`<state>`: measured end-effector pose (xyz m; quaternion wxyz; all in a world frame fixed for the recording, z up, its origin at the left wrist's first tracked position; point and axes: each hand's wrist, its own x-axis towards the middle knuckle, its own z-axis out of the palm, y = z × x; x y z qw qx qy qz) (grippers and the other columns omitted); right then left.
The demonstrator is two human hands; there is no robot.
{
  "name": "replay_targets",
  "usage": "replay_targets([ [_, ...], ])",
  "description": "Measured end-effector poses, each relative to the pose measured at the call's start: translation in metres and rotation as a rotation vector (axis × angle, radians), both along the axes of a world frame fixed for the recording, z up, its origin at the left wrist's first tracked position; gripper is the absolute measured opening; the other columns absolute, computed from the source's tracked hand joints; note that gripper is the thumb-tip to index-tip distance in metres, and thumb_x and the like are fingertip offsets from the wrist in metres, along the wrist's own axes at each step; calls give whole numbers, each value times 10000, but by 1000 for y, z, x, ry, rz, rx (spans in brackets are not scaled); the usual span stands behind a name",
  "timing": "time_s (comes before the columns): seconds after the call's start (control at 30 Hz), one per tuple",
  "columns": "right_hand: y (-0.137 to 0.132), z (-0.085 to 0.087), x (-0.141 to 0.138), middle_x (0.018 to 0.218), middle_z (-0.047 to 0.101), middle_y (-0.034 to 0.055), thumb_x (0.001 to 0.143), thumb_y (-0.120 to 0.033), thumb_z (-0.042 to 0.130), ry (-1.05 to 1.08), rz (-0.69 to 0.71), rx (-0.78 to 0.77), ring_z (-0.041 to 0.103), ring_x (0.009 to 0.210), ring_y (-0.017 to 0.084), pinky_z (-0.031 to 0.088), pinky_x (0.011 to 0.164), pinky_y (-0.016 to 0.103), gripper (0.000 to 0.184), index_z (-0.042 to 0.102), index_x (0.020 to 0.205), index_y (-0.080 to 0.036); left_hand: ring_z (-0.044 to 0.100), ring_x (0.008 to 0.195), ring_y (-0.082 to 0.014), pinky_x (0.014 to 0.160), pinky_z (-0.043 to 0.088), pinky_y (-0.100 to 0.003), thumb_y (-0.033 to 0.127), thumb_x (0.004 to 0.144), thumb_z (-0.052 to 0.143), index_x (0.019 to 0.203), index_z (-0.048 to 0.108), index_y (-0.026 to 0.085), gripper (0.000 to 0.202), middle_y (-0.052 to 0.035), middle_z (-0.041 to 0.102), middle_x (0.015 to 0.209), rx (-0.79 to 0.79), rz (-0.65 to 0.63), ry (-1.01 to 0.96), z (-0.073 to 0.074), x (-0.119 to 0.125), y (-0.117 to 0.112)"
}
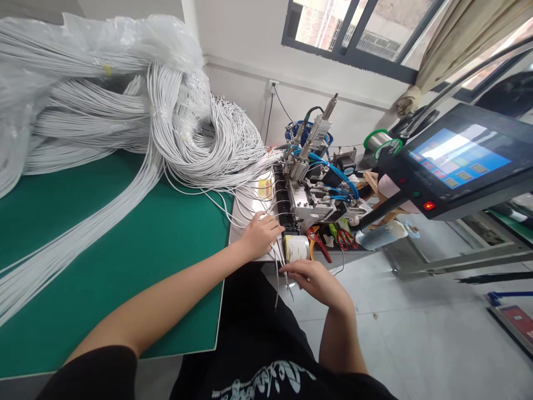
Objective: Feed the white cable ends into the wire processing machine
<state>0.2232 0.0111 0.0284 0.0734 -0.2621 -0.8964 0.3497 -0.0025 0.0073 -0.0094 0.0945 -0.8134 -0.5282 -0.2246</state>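
Observation:
My left hand (261, 235) is closed around a few thin white cables (276, 251) at the front edge of the machine. Their loose ends hang down past the bench edge, over my lap. Lower and to the right, my right hand (312, 279) has its thumb and fingertips together at one of these cables, close to the ends. Just beyond my left hand stands a metal machine (306, 189) with air cylinders and blue tubes. Several cables lie across the black track (282, 194) along its left side. A large coiled bundle of white cables (208, 144) spreads from the left toward it.
A green tabletop (166, 289) lies under the bundle, partly covered by clear plastic (125, 39). Right of my hands are a white-labelled roll (297, 248), orange-handled pliers (318, 244) and red scissors (346, 239). A touchscreen panel (462, 158) and a green-rimmed wire spool (381, 143) stand further right.

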Motion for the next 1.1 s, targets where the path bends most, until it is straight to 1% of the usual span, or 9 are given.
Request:
replay_targets([
  [0.1, -2, -5, -5, 789, 700, 5, 877, -84, 479, -70, 8, -60, 620, 622, 119, 476, 679, 224, 323, 720, 1036, -228, 561, 1064, -210, 1030, 268, -434, 95, 801, 539, 1112, 617, 181, 333, -51, 676, 1026, -12, -3, 8, 0, 0, -1],
  [0.17, -1, -6, -7, 783, 703, 11, 864, -84, 497, -49, -5, -52, 628, 650, 128, 476, 678, 226, 301, 733, 989, -221, 562, 1064, -210, 1034, 267, -439, 90, 795, 536, 1114, 618, 182, 342, -54, 677, 1032, -14, -3, 10, 1, -1, -1],
  [0.27, 1, -4, -5, 858, 718, 33, 900, -143, 500, 99, -9, -13, 646, 773, 155, 482, 732, 248, 264, 734, 988, -228, 569, 1054, -209, 1044, 266, -440, 98, 794, 536, 1100, 627, 189, 331, -53, 678, 1030, -3, -33, 9, 2, -2, -1],
  [0.33, 2, -3, -1, 888, 710, 47, 939, -202, 465, 238, -51, 6, 630, 729, 148, 491, 720, 268, 279, 719, 1052, -234, 583, 1025, -198, 1048, 271, -425, 114, 800, 536, 1087, 635, 191, 313, -45, 681, 1024, 10, -87, 9, 3, -2, -1],
  [0.43, 5, -4, 2, 865, 690, 56, 939, -281, 494, 433, -297, 77, 564, 591, 131, 492, 634, 287, 263, 707, 1084, -230, 606, 966, -173, 1041, 289, -396, 151, 855, 504, 1099, 636, 195, 281, -35, 690, 1012, 39, -132, -7, 4, -2, -1],
  [0.57, 8, -12, -4, 828, 684, 64, 836, -358, 653, 681, -739, 93, 540, 571, 134, 447, 534, 277, 202, 727, 921, -190, 619, 890, -152, 1010, 306, -375, 255, 961, 436, 1105, 632, 210, 247, -25, 703, 943, 97, -137, -26, 7, 0, -2],
  [0.7, 14, -24, -13, 795, 684, 63, 764, -416, 712, 867, -973, 0, 474, 493, 104, 354, 422, 250, 272, 700, 839, -154, 615, 822, -127, 968, 312, -351, 299, 991, 421, 1068, 630, 237, 231, 3, 702, 860, 147, -152, -15, 8, -1, -3],
  [0.93, 21, -32, -16, 631, 591, 10, 844, -462, 614, 864, -950, -19, 417, 465, 95, 339, 433, 247, 350, 691, 929, -132, 576, 681, -100, 909, 316, -332, 319, 997, 416, 1047, 627, 249, 228, 48, 664, 703, 231, -178, 14, 6, -2, -3],
  [1.1, 24, -33, -17, 654, 583, 14, 872, -471, 572, 863, -885, -86, 388, 446, 78, 303, 422, 237, 351, 676, 904, -138, 583, 694, -113, 868, 336, -326, 227, 960, 418, 1011, 626, 229, 215, 20, 661, 756, 179, -151, 52, 2, -2, -2],
])
